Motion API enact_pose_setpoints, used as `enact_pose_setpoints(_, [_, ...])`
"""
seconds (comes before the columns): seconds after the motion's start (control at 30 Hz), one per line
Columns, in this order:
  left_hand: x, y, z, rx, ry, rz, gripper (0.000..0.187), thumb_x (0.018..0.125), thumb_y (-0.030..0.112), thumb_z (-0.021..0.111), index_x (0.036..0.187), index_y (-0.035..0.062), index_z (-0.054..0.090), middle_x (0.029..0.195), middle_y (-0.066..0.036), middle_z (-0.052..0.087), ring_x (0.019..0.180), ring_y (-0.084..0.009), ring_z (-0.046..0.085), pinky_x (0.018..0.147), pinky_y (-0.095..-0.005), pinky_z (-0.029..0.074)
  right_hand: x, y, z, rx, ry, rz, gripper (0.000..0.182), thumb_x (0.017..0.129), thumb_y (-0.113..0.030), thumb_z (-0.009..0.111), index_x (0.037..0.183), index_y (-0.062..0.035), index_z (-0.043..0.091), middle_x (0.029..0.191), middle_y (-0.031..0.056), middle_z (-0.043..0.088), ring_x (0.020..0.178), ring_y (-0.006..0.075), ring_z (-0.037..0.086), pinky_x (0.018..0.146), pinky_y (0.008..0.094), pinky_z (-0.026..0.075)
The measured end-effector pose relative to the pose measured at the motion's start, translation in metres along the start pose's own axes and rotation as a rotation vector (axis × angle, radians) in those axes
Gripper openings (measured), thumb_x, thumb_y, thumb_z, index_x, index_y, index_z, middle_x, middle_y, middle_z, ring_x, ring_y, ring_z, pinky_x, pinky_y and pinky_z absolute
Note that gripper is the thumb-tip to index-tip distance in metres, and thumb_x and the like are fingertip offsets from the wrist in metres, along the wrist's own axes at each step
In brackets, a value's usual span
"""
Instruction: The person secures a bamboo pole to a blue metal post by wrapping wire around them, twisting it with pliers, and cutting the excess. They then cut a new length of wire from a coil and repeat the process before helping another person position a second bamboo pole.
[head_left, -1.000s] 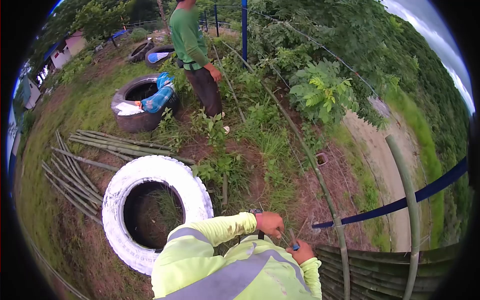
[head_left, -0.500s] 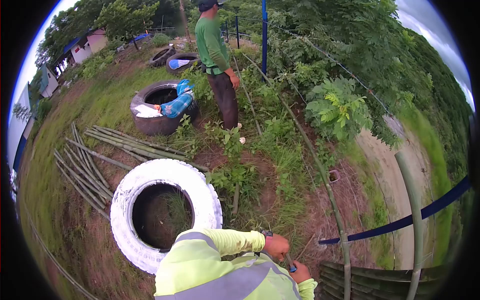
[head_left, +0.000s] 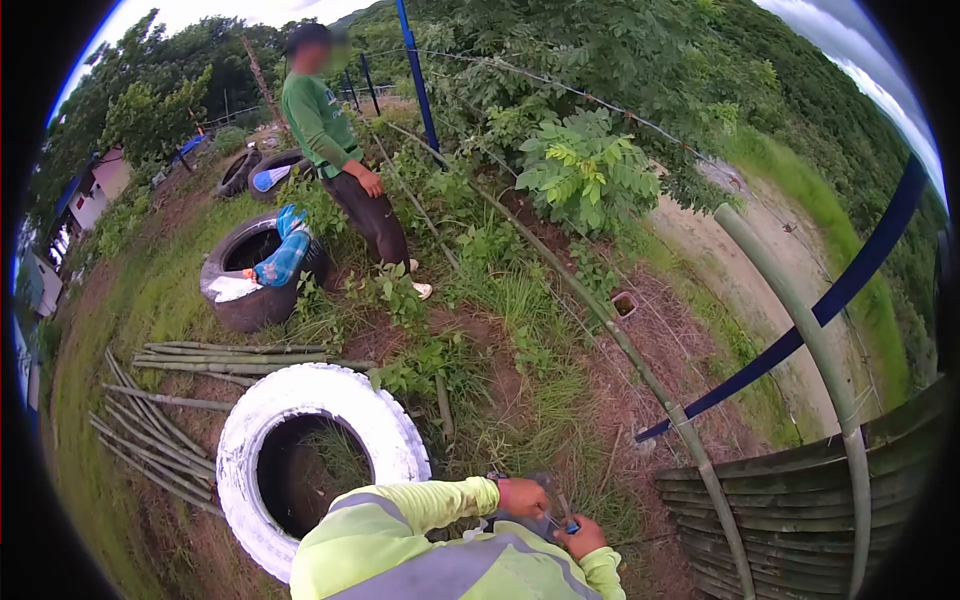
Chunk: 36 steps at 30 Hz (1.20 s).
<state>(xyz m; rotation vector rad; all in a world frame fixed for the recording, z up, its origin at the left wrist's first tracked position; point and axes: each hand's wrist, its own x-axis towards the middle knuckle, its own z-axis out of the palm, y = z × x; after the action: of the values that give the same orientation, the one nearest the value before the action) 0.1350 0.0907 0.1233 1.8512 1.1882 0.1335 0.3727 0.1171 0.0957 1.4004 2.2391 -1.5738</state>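
My left hand [head_left: 525,497], a band at its wrist, is closed, with a thin shaft near its fingertips; what it grips is too small to make out. Close beside it on the right, my right hand [head_left: 584,539] is closed around a small blue-handled tool [head_left: 572,527]. A short brown stick-like piece [head_left: 565,504] shows just above the two hands. Both hands are in front of my body, over grass and soil. To their left lies a white-painted tire [head_left: 243,440], partly covered by my yellow sleeve [head_left: 440,502].
A bamboo slat panel [head_left: 790,510] with upright bamboo poles [head_left: 800,310] stands on the right, beside a blue bar [head_left: 770,355]. Cut bamboo [head_left: 160,440] lies on the left. Ahead, a person in a green shirt [head_left: 318,120] stands near a dark tire [head_left: 255,310] with blue cloth [head_left: 285,258].
My view has turned and tilted, so the bamboo panel shows more. My hands are still close together, with the tool at a changed angle. The other person's head and body now lean forward more.
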Motion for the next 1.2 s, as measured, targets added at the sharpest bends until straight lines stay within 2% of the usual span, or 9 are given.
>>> enact_pose_setpoints(0.2, [0.002,-0.074,0.038,-0.237,-0.100,-0.402,0.033,0.083,0.035,0.056,0.092,0.0050,0.065,0.087,-0.016,0.065,0.081,-0.0288,0.062,0.074,-0.0390,0.046,-0.016,0.049,-0.014,0.105,0.279,0.323,0.062,0.062,-0.037,0.074,0.107,0.0006,0.057,0.095,0.0206,0.063,0.091,0.0337,0.060,0.081,0.0381,0.047])
enact_pose_setpoints(0.3, [-0.019,-0.136,0.055,-0.213,-0.041,-0.656,0.033,0.081,0.035,0.058,0.101,0.0108,0.066,0.093,-0.010,0.066,0.078,-0.0229,0.062,0.071,-0.0360,0.047,-0.020,0.082,-0.013,0.694,0.244,0.342,0.035,0.073,-0.020,0.063,0.100,0.0003,0.053,0.086,0.0185,0.062,0.075,0.0306,0.062,0.063,0.0406,0.051])
enact_pose_setpoints(0.37, [-0.050,-0.224,0.073,0.366,-0.226,0.018,0.025,0.075,0.025,0.062,0.096,0.0123,0.066,0.077,-0.008,0.065,0.062,-0.0153,0.059,0.052,-0.0295,0.046,-0.030,0.074,-0.018,1.232,0.168,0.335,0.019,0.079,-0.009,0.054,0.094,0.0002,0.047,0.080,0.0160,0.059,0.065,0.0300,0.060,0.050,0.0436,0.050])
enact_pose_setpoints(0.53, [-0.077,-0.223,0.078,0.223,-0.280,-0.597,0.040,0.063,0.017,0.064,0.103,0.0168,0.062,0.091,-0.012,0.065,0.086,-0.0301,0.062,0.074,-0.0407,0.048,-0.027,0.077,-0.003,1.433,0.209,0.479,0.020,0.079,-0.015,0.055,0.091,-0.0011,0.049,0.076,0.0150,0.057,0.061,0.0286,0.056,0.053,0.0450,0.048])
enact_pose_setpoints(0.7, [-0.067,-0.205,0.069,0.420,-0.069,-0.275,0.041,0.073,0.012,0.050,0.111,0.0200,0.061,0.104,-0.009,0.063,0.094,-0.0268,0.061,0.080,-0.0366,0.048,0.015,0.084,0.000,1.396,0.228,0.438,0.023,0.077,-0.017,0.057,0.093,-0.0021,0.049,0.073,0.0144,0.056,0.059,0.0278,0.057,0.051,0.0429,0.048])
enact_pose_setpoints(0.87, [-0.008,-0.199,0.029,0.467,-0.136,-0.413,0.033,0.080,0.022,0.048,0.110,0.0181,0.062,0.095,-0.010,0.065,0.087,-0.0253,0.063,0.076,-0.0377,0.049,0.032,0.002,-0.069,1.123,0.354,0.289,0.027,0.076,-0.014,0.058,0.098,-0.0031,0.046,0.072,0.0113,0.054,0.053,0.0239,0.056,0.046,0.0373,0.046])
enact_pose_setpoints(1.0, [0.037,-0.224,-0.023,0.164,-0.073,-0.319,0.030,0.088,0.030,0.043,0.100,0.0130,0.065,0.081,-0.014,0.065,0.064,-0.0252,0.063,0.064,-0.0370,0.049,0.046,-0.088,-0.149,0.831,0.470,0.018,0.062,0.077,-0.013,0.059,0.132,-0.0042,0.032,0.076,0.0090,0.055,0.053,0.0191,0.055,0.046,0.0351,0.045])
enact_pose_setpoints(1.07, [0.056,-0.191,-0.068,-0.097,-0.015,-0.623,0.034,0.090,0.035,0.042,0.102,0.0121,0.064,0.080,-0.014,0.064,0.064,-0.0254,0.063,0.064,-0.0381,0.049,0.040,-0.155,-0.198,0.603,0.579,-0.127,0.073,0.075,-0.012,0.060,0.139,-0.0084,0.024,0.086,0.0101,0.057,0.063,0.0199,0.057,0.058,0.0351,0.049])
enact_pose_setpoints(1.2, [0.095,-0.232,-0.089,-0.066,0.104,-0.496,0.037,0.090,0.037,0.041,0.106,0.0119,0.063,0.084,-0.014,0.065,0.067,-0.0265,0.063,0.064,-0.0388,0.048,0.017,-0.263,-0.258,0.143,0.993,-0.494,0.074,0.072,-0.007,0.058,0.138,-0.0026,0.023,0.110,0.0164,0.051,0.094,0.0259,0.055,0.085,0.0350,0.043])
